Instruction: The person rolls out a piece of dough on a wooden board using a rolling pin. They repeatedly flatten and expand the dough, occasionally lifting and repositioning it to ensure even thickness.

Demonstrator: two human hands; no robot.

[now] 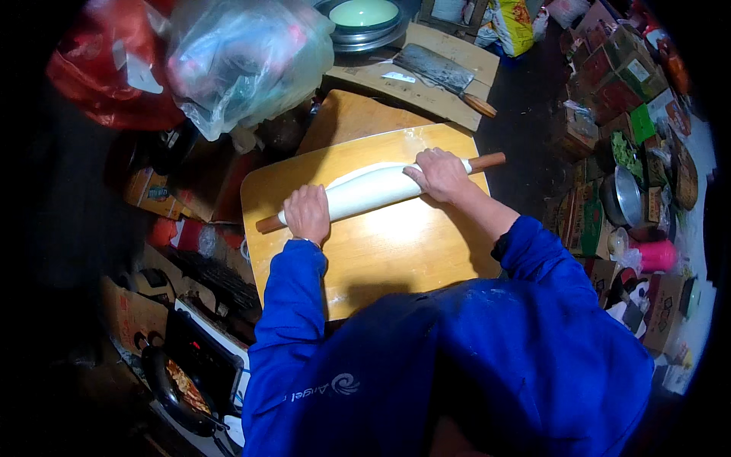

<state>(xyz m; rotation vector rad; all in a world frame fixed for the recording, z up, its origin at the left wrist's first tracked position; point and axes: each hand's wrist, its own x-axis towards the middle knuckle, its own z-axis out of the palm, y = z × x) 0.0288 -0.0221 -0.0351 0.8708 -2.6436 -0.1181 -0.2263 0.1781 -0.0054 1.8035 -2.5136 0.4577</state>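
A sheet of pale dough (371,191) is wrapped around a wooden rolling pin (488,161) lying slantwise across a yellow wooden board (371,251). A flap of the dough lies flat on the board along the pin's far side. My left hand (307,214) grips the rolled dough near its left end. Near the right end, my right hand (442,176) is closed over the roll, its thumb pointing left along the dough. Bare brown ends of the pin stick out beyond both hands. Traces of flour mark the board's far edge.
Beyond the board, a cleaver (442,71) lies on flattened cardboard (394,85) beside stacked metal basins holding a green bowl (364,12). A filled plastic bag (245,63) hangs over the far left. At lower left is a wok (177,388) with food. Cardboard boxes (614,74) line the right.
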